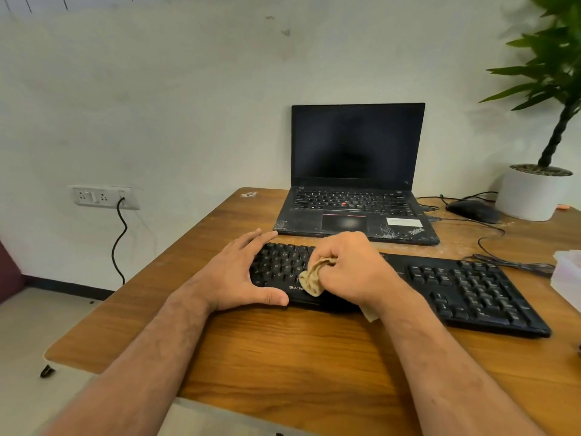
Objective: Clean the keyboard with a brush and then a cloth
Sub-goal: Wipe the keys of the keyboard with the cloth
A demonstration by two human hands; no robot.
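Note:
A black keyboard (465, 284) lies across the wooden table (283, 347), angled down to the right. My right hand (352, 269) grips a bunched tan cloth (311, 280) and presses it on the keys left of the keyboard's middle. My left hand (239, 272) rests on the keyboard's left end, fingers spread along its far edge and thumb against its front edge. A corner of the cloth shows under my right wrist. No brush is in view.
An open black laptop (355, 190) with a dark screen stands behind the keyboard. A black mouse (471, 210) with cables and a potted plant in a white pot (531, 196) sit at the back right. A pale box (569, 278) lies at the right edge.

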